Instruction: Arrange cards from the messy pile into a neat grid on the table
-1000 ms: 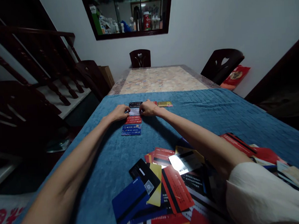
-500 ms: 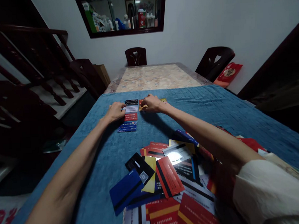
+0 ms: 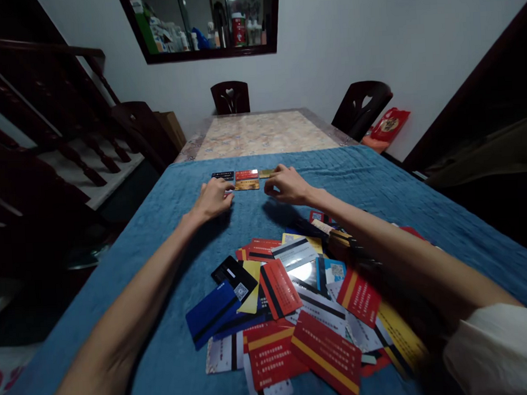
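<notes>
Small bank-style cards lie in rows on the blue cloth (image 3: 175, 190): a black card (image 3: 222, 176), a red card (image 3: 247, 174) and a gold card (image 3: 266, 174), with an orange-gold card (image 3: 247, 185) just below the red one. My left hand (image 3: 213, 198) rests over the left column, fingers apart, fingertips by the left edge of the orange-gold card. It hides most of the cards beneath it. To the right, my right hand (image 3: 288, 185) hovers over the cloth near the gold card, fingers loosely curved, thumb apart, with no card visible in it.
A loose, overlapping pile of cards spreads nearer me, including a blue card (image 3: 213, 314), a black card (image 3: 235, 278) and a red card (image 3: 327, 353). My right forearm passes over its right side. Chairs (image 3: 230, 98) stand around the patterned table (image 3: 260, 133).
My right hand has moved right, off the orange-gold card, which now shows below the red card. My left hand has shifted right over the left column, covering cards that were visible. The view has shifted.
</notes>
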A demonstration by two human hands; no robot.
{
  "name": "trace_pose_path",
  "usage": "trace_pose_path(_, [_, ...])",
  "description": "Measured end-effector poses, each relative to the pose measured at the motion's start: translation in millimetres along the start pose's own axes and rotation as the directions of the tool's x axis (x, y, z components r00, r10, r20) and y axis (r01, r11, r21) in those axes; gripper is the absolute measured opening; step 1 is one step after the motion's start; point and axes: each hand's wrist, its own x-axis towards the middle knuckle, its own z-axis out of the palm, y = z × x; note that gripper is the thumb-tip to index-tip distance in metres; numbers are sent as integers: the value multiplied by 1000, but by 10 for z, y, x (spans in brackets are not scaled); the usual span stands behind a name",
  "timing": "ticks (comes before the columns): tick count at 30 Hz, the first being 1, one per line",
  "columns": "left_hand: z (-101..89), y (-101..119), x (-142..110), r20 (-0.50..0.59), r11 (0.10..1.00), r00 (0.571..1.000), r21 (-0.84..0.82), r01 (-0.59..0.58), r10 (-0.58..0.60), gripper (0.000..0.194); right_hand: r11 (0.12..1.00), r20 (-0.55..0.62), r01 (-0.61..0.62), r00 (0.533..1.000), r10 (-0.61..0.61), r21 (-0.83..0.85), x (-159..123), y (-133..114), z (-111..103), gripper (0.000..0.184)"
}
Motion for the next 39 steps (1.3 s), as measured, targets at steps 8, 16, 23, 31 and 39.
trace_pose_path(8, [-98,541,-214,56,991,990,-27,-129,130,33,995,-78,64,995,-58,75,-535,7,5,21])
trace_pose_path(16, [-216,1155,-448,231,960,931,-55,-276,281,31,973,-22,161,987,-159,165,-1018,-30,-24,21])
trace_pose_path(23, [-218,1342,-642,302,932,882,-129,-338,361,29,968,100,189,973,-206,163,-1121,-125,-111,31])
trace_pose_path(31, [-181,1418,-729,362,928,855,-122,-351,371,38,976,259,183,943,-207,114,-1132,-247,-101,40])
trace_pose_path(39, [-129,1454,-731,352,944,876,-111,-310,329,35,981,277,177,941,-194,85,-1099,-238,-4,39])
